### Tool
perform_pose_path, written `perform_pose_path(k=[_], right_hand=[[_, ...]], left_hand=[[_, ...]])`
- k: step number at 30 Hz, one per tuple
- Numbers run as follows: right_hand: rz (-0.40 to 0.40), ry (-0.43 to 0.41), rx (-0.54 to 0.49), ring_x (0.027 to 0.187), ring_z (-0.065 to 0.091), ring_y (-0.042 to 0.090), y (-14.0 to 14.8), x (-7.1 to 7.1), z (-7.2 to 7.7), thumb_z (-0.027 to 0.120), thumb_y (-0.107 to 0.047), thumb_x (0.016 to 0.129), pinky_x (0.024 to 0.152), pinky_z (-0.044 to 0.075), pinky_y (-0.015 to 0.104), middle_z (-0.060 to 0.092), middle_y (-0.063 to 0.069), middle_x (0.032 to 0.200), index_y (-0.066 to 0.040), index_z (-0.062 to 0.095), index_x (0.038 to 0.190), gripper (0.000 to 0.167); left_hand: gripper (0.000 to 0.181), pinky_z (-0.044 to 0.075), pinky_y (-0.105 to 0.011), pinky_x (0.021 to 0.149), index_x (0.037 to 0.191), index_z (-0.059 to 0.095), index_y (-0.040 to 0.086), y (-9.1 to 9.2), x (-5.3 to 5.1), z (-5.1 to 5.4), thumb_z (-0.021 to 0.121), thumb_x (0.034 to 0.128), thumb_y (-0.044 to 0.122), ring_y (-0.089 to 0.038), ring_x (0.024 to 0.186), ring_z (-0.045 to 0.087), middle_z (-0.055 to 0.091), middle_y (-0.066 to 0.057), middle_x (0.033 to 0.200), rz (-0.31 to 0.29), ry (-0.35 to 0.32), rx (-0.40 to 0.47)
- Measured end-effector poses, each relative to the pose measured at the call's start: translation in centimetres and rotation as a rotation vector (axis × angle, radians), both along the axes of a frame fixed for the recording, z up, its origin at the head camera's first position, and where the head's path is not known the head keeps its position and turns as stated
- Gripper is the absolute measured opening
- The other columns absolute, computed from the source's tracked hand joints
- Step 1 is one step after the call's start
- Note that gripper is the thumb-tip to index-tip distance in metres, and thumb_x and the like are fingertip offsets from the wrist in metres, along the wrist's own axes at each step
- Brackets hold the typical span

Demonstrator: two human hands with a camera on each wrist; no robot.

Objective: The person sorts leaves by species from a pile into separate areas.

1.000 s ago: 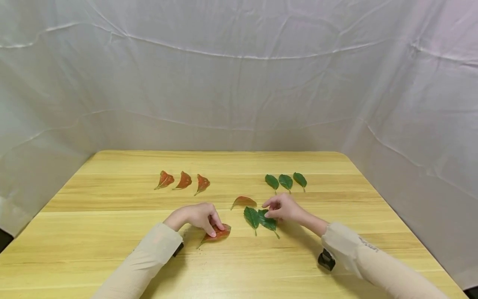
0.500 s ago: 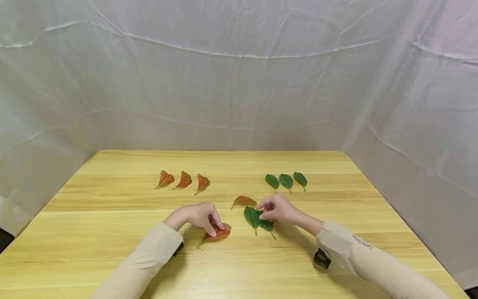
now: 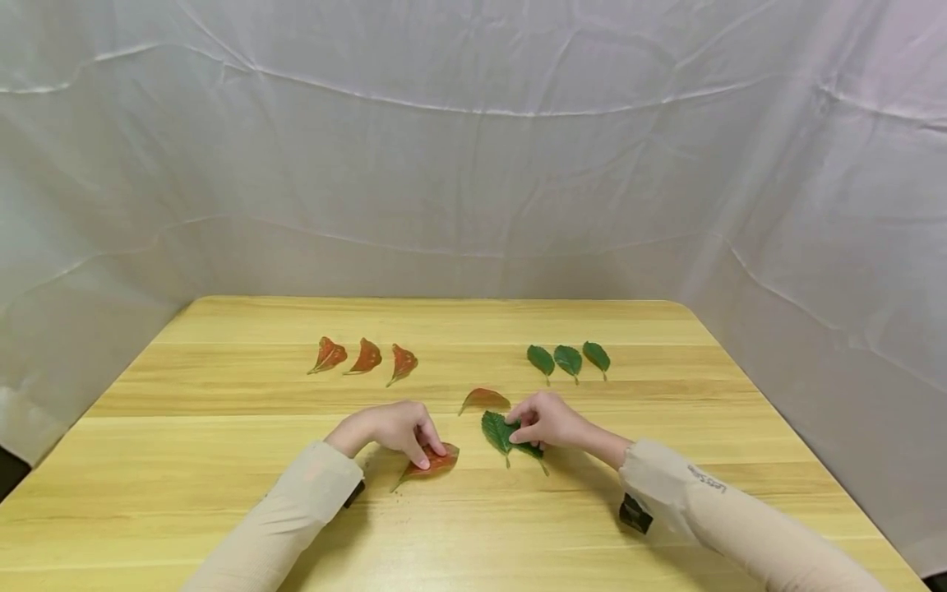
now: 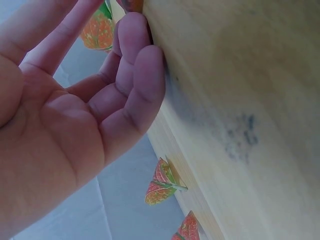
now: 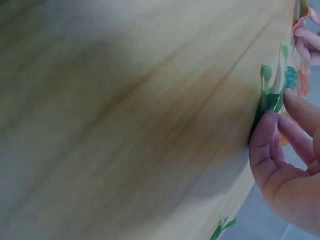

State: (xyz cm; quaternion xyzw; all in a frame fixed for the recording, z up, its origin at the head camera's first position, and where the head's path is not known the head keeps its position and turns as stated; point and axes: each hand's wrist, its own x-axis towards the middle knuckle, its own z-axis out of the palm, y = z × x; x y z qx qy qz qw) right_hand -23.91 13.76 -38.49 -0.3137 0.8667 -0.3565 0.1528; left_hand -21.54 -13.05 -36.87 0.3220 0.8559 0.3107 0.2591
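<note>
In the head view, my left hand (image 3: 395, 429) pinches a red leaf (image 3: 442, 462) against the table, thumb and fingertips on its upper side. My right hand (image 3: 551, 421) has its thumb and index finger bent onto a green leaf (image 3: 534, 450), which it partly covers. Touching that leaf on its left is a second green leaf (image 3: 495, 429). Just behind the pair lies another red leaf (image 3: 485, 398), curled up slightly. In the right wrist view, the right fingers (image 5: 264, 137) are curled beside the green leaf; the exact contact is hard to see.
Three red leaves (image 3: 366, 357) form a row at the back left of the wooden table (image 3: 222, 493). Another row, of three green leaves (image 3: 567, 359), lies at the back right. A pale curtain (image 3: 473, 181) surrounds the table's far side.
My right hand has shifted left over the green leaf, which moved slightly left toward the other green one. The left hand and its red leaf have stayed in place.
</note>
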Motion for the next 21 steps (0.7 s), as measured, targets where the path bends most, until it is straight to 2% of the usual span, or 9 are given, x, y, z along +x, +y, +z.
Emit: perform_pose_path(k=[6,14,21], right_hand=[[0.006,0.023,0.031,0.042,0.05,0.012,-0.19,-0.13,-0.26,0.07,-0.004,0.075,0.039,0.043,0.022,0.055,0.001,0.053,0.006,0.067,0.094,0.021],[-0.009,0.025,0.023,0.039,0.045,0.008,-0.42,-0.05,-0.43,0.072,-0.002,0.072,0.039,0.041,0.021,0.052,-0.002,0.052,0.004,0.066,0.09,0.019],[-0.014,0.018,0.027,0.039,0.044,0.007,-0.46,0.0,-0.39,0.071,-0.001,0.072,0.038,0.04,0.021,0.051,-0.003,0.051,0.004,0.065,0.09,0.019]], left_hand=[[0.022,0.037,-0.018,0.057,0.091,0.071,0.004,0.01,0.0,-0.1,0.073,0.07,0.001,-0.003,0.06,0.041,0.066,0.002,0.083,0.01,0.008,-0.002],[0.021,0.044,-0.021,0.066,0.091,0.071,0.003,0.01,0.17,0.37,0.073,0.0703,0.001,-0.008,0.073,0.055,0.067,-0.004,0.09,0.032,0.021,-0.005],[0.026,0.044,-0.028,0.072,0.096,0.069,0.003,-0.09,0.12,0.45,0.074,0.0708,0.005,-0.014,0.081,0.055,0.065,-0.007,0.098,0.04,0.074,-0.024]])
